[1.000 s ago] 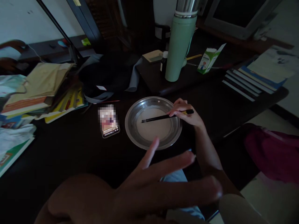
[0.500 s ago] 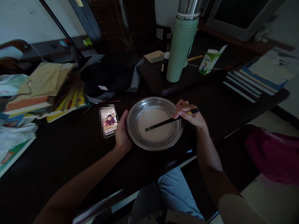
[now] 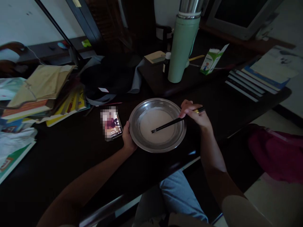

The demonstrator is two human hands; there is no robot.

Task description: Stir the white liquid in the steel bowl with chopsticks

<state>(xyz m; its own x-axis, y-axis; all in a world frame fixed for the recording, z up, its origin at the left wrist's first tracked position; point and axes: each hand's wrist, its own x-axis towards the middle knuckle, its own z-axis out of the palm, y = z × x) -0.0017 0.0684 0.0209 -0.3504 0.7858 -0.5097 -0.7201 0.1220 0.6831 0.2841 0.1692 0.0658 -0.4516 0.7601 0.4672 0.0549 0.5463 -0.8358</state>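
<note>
On a dark table (image 3: 71, 151), a metal bowl (image 3: 153, 148) of pale liquid (image 3: 155, 118) is being touched at its left by the left hand (image 3: 129, 139), grip closure not being discernible, while black chopsticks (image 3: 168, 124) are being clamped over it by the right hand (image 3: 195, 115), phone (image 3: 115, 126), green flask (image 3: 183, 50) and stacked books (image 3: 252, 82) being ranged around, television (image 3: 239, 14) beyond.

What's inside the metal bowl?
A whitish, liquid-looking mixture covers the bottom of the metal bowl, hiding its floor. Black chopsticks reach over it; whether their tips are dipped in isn't clear.
</note>
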